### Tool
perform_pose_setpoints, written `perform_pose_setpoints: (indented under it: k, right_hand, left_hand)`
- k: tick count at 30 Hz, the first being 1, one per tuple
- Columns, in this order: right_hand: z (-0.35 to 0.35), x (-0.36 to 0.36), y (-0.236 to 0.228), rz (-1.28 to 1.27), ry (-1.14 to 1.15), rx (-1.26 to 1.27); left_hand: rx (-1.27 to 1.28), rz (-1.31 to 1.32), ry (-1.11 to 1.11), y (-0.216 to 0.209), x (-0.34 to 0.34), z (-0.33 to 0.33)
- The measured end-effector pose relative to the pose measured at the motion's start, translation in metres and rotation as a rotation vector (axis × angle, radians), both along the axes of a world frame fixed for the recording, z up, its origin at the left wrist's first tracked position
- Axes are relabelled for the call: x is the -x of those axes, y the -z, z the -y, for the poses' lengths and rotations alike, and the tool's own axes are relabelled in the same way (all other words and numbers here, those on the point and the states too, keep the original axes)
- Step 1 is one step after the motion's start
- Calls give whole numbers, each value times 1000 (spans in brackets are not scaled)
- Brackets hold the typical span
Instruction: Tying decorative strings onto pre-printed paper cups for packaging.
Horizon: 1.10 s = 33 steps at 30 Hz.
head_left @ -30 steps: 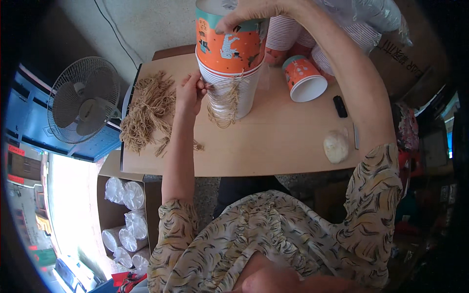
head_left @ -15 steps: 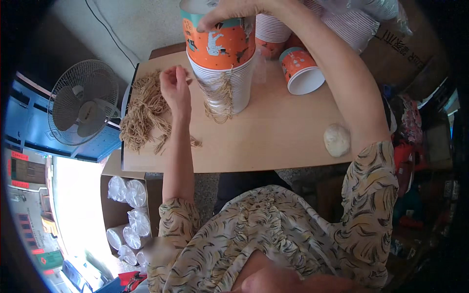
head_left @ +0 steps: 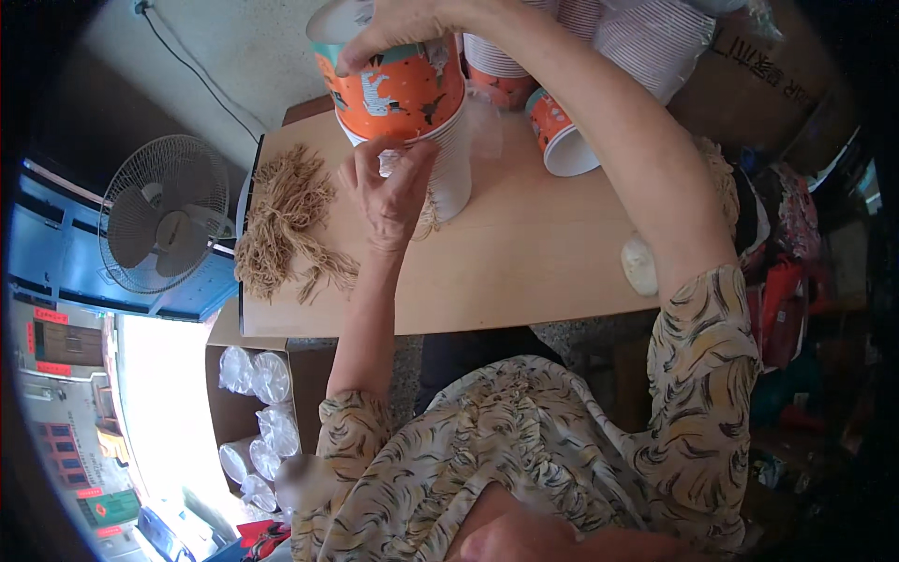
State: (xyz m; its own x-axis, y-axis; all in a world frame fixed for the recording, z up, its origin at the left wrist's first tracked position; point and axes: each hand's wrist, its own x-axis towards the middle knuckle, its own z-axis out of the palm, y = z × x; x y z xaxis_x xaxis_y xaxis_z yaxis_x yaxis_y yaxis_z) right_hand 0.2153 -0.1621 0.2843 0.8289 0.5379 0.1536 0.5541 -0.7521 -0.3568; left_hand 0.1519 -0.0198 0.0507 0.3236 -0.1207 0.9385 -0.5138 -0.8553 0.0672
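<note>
A tall stack of white-rimmed paper buckets point(head_left: 451, 178) stands on the table, topped by an orange bucket point(head_left: 403, 98) with a teal band and animal prints. My right hand point(head_left: 403, 21) grips that top bucket at its upper edge, thumb on the outer wall. My left hand point(head_left: 389, 192) is closed in a pinch against the stack, just under the orange bucket's lower edge; what its fingers hold is hidden. Beige cord strands point(head_left: 428, 217) hang down the stack, partly behind this hand. A heap of loose beige twine point(head_left: 286, 225) lies to its left.
Behind my right forearm an orange bucket point(head_left: 567, 140) lies on its side, near more bucket stacks point(head_left: 651, 47). A pale round lump point(head_left: 640, 265) sits by my right elbow. A fan point(head_left: 169, 214) stands left, above a carton point(head_left: 225, 375) of plastic-wrapped rolls.
My left hand has moved right, from beside the twine to the stack below the top bucket's edge. The view has shifted slightly; my right hand keeps its grip.
</note>
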Motion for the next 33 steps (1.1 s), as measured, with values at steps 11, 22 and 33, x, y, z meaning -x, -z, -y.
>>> perform_pose_setpoints:
  k: [11, 22, 33]
  right_hand:
    - [4, 4, -2, -46, 11, -51]
    - [51, -6, 39, -30, -137, -870]
    - [20, -7, 114, -117, -263, -1206]
  left_hand:
    - [373, -99, 275, 1, 0, -8]
    - [762, -458, 696, -10, -29, -39]
    - [728, -646, 882, -14, -57, -38]
